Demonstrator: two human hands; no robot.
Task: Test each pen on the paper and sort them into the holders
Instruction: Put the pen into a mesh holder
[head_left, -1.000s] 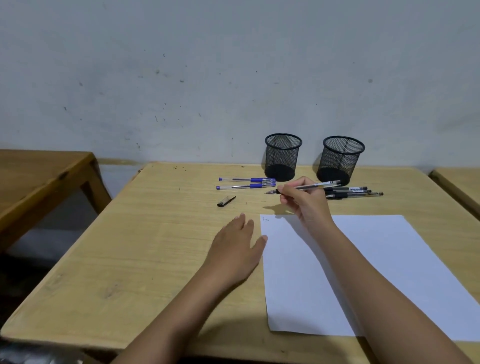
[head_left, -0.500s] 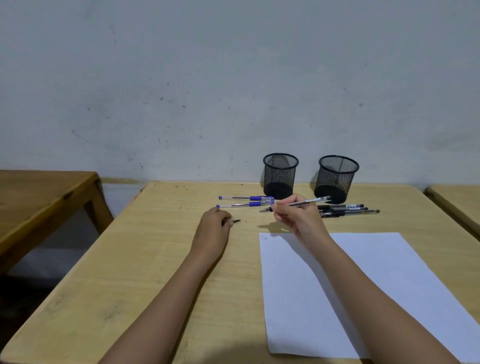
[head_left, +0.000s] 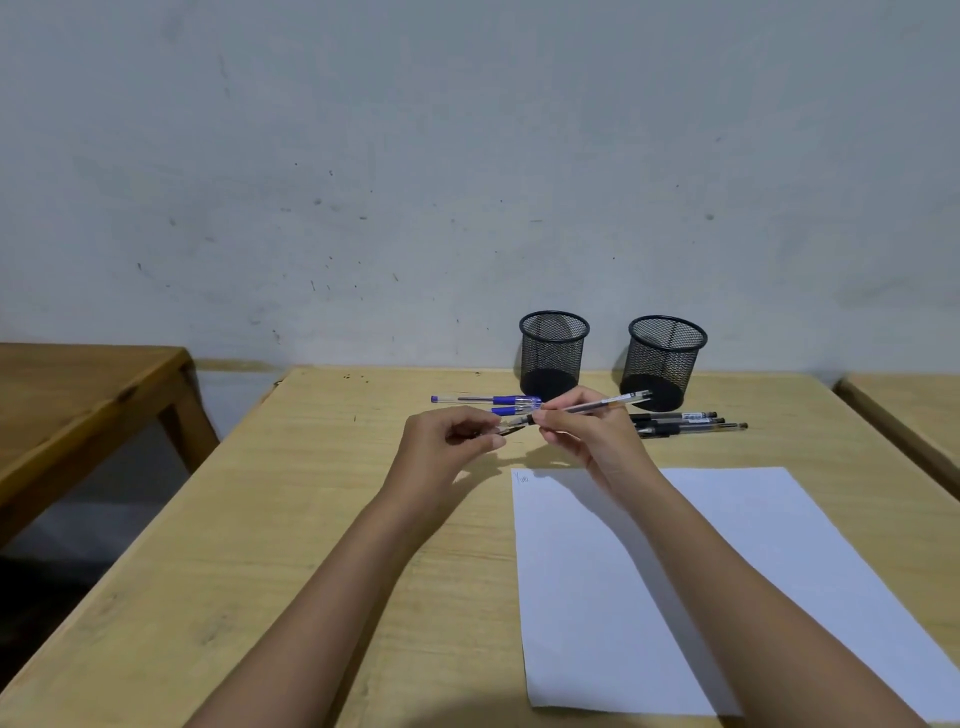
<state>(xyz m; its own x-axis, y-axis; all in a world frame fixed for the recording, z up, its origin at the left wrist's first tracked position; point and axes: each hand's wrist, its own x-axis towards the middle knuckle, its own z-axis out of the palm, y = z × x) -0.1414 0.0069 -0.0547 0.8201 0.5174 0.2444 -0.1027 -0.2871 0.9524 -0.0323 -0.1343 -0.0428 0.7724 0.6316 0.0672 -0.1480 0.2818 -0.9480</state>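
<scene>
My left hand (head_left: 447, 441) is raised, fingers pinched together. My right hand (head_left: 587, 436), just right of it, is also pinched. Both forearms reach far.

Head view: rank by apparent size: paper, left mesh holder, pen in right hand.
1. Paper, by far the largest, though nearest the camera.
2. Left mesh holder.
3. Pen in the right hand: about as long as the holder is tall, much thinner.

A scuffed, pale grey plaster wall (head_left: 415, 182) rises behind the light wooden counter (head_left: 260, 519). A darker brown wooden table (head_left: 78, 405) stands left; another wooden edge (head_left: 904, 421) shows right.
</scene>
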